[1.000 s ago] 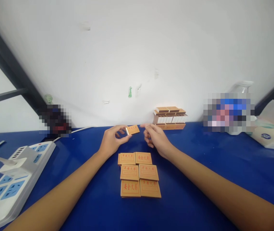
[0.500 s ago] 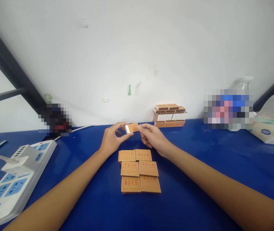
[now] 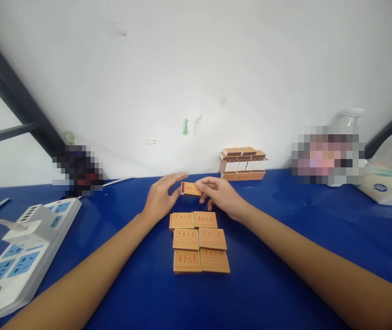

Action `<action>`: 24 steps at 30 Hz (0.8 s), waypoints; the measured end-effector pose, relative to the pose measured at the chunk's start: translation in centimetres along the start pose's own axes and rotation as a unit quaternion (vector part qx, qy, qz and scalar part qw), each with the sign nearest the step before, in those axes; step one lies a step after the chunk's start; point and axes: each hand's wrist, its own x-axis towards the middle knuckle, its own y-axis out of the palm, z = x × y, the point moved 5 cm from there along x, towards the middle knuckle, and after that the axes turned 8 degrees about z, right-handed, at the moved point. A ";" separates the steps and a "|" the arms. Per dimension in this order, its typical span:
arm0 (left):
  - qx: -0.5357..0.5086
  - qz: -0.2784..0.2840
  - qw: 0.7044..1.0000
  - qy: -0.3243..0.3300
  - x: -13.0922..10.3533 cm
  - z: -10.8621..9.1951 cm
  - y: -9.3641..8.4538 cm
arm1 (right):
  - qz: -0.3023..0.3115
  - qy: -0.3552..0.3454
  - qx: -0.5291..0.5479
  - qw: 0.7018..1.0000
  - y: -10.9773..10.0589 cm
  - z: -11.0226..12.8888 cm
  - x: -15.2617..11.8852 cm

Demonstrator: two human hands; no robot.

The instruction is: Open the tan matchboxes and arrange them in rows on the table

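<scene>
A matchbox is held above the blue table by my right hand, its thumb and fingers pinching the right end. Dark red shows at the box's left end, perhaps match heads. My left hand is open beside that end, fingers and thumb apart; whether the thumb touches the box I cannot tell. Between my forearms lie flat matchboxes in two columns with red lettering, some of them stacked. Against the wall stands a small structure of matchboxes, with a flat row at the bottom, upright ones in the middle and more on top.
On the left a white power strip with blue sockets holds a plugged-in adapter and cable. A blurred dark object stands behind it. At the right are a blurred spray bottle and a tissue pack. The white wall bounds the table's back.
My left hand has let go of the matchbox and its fingers have spread. The box, now in my right hand alone, has turned, showing its other label and a dark red end instead of white.
</scene>
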 end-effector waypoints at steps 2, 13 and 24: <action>-0.007 -0.006 1.000 -0.024 0.0 0.6 -0.1 | -0.024 -0.027 -0.006 0.999 -0.4 0.0 0.1; -0.073 0.042 0.995 -0.047 0.3 0.6 0.6 | -0.110 -0.054 -0.019 0.992 -1.3 0.0 0.2; -0.065 0.012 0.993 -0.102 0.1 1.5 0.4 | -0.052 0.000 -0.032 0.998 0.1 -0.2 -0.4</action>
